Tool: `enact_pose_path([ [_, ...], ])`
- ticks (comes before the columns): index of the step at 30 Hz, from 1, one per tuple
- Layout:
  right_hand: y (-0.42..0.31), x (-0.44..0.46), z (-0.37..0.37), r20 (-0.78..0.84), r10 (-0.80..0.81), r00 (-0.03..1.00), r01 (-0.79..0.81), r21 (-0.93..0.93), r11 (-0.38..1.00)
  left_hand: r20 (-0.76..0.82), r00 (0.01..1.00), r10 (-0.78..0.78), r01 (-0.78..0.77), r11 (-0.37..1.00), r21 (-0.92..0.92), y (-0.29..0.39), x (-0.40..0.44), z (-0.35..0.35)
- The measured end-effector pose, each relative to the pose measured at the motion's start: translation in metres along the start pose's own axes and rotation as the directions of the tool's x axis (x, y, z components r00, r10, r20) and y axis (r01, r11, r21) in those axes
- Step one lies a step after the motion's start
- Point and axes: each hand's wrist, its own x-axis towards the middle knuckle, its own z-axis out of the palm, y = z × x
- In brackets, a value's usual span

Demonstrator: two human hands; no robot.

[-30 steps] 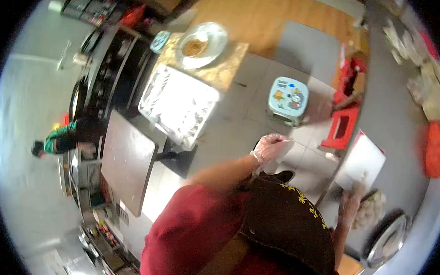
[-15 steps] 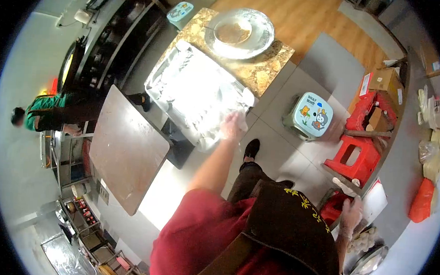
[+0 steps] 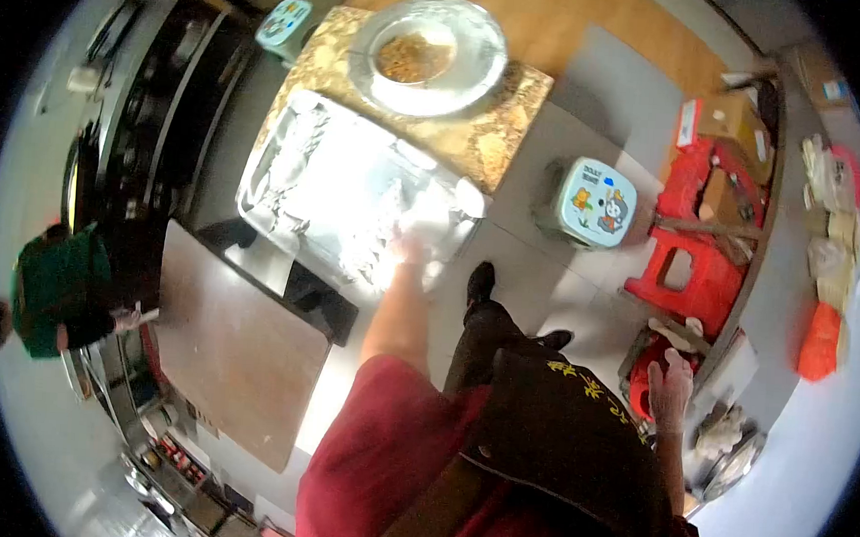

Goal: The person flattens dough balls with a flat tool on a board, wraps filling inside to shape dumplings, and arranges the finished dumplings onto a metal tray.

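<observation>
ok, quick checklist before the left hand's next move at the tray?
1. Left hand at tray: ok.
2. Left grip on tray contents: cannot tell, glare hides the fingers.
3. Clear glove on right hand: ok.
4. Brown food separate from tray: ok, in its own dish.
5. Co-worker away from tray: ok, beyond the brown tabletop.

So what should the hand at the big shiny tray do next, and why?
Maybe the left hand should feel gently for one pale piece and close its fingers on it. The hand is at the near side of the tray, where pieces lie. I'd go slowly, because bright glare hides the fingertips, so I can't tell if they hold something.
</observation>
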Motion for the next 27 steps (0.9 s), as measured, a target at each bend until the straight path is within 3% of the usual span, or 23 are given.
enact_pose_path([
  [2, 0.011, -0.008, 0.002, -0.02, 0.02, 1.0, -0.02, -0.02, 1.0, -0.032, 0.997, -0.072, 0.07, 0.995, -0.069, -0.004, -0.008, 0.0],
  [4, 0.017, -0.03, 0.007, -0.199, 0.001, 0.98, -0.006, -0.022, 1.0, 0.032, 0.971, -0.238, 0.237, 0.93, -0.281, -0.014, -0.012, 0.002],
  [5, 0.013, -0.039, 0.0, -0.125, 0.172, 0.977, -0.153, 0.15, 0.977, 0.088, 0.933, -0.349, 0.355, 0.847, -0.395, -0.017, -0.014, 0.005],
  [6, 0.026, -0.043, 0.007, -0.273, 0.115, 0.955, -0.115, 0.015, 0.993, 0.134, 0.895, -0.426, 0.438, 0.775, -0.455, -0.015, -0.019, 0.011],
  [7, 0.036, -0.054, 0.011, -0.206, 0.226, 0.952, -0.204, 0.124, 0.971, 0.239, 0.863, -0.445, 0.505, 0.783, -0.363, -0.022, -0.024, 0.032],
  [8, 0.037, -0.063, 0.006, -0.26, 0.189, 0.947, -0.167, 0.106, 0.98, 0.275, 0.93, -0.245, 0.275, 0.958, -0.077, -0.029, -0.019, 0.015],
  [9, 0.043, -0.073, 0.003, -0.306, 0.144, 0.941, -0.124, 0.085, 0.989, 0.382, 0.924, -0.015, -0.051, 0.986, 0.161, -0.03, -0.019, 0.027],
  [11, 0.075, -0.094, 0.02, -0.086, 0.336, 0.938, -0.331, 0.062, 0.942, 0.435, 0.901, -0.005, -0.083, 0.98, 0.182, 0.001, -0.082, 0.069],
  [13, 0.112, -0.131, 0.024, -0.191, 0.512, 0.838, -0.513, 0.047, 0.857, 0.445, 0.891, -0.088, -0.136, 0.884, 0.448, 0.035, -0.16, 0.124],
  [15, 0.152, -0.161, 0.038, -0.27, 0.614, 0.742, -0.628, 0.041, 0.777, 0.561, 0.823, -0.085, -0.241, 0.843, 0.48, 0.026, -0.189, 0.153],
  [17, 0.202, -0.197, 0.042, -0.391, 0.793, 0.468, -0.723, 0.347, 0.597, 0.714, 0.686, 0.142, -0.53, 0.77, 0.357, 0.0, -0.199, 0.186],
  [18, 0.221, -0.209, 0.039, -0.391, 0.797, 0.46, -0.723, 0.356, 0.592, 0.759, 0.65, -0.019, -0.324, 0.897, 0.3, 0.004, -0.223, 0.202],
  [20, 0.254, -0.226, 0.031, -0.52, 0.781, 0.346, -0.712, 0.396, 0.579, 0.785, 0.62, -0.022, -0.343, 0.891, 0.296, 0.003, -0.265, 0.234],
  [25, 0.31, -0.209, -0.003, -0.623, 0.673, 0.398, -0.577, 0.4, 0.712, 0.841, 0.541, 0.009, -0.457, 0.843, 0.284, -0.002, -0.394, 0.282],
  [27, 0.336, -0.196, -0.006, -0.694, 0.632, 0.346, -0.557, 0.39, 0.733, 0.885, 0.461, -0.068, -0.401, 0.874, 0.276, -0.008, -0.425, 0.289],
])
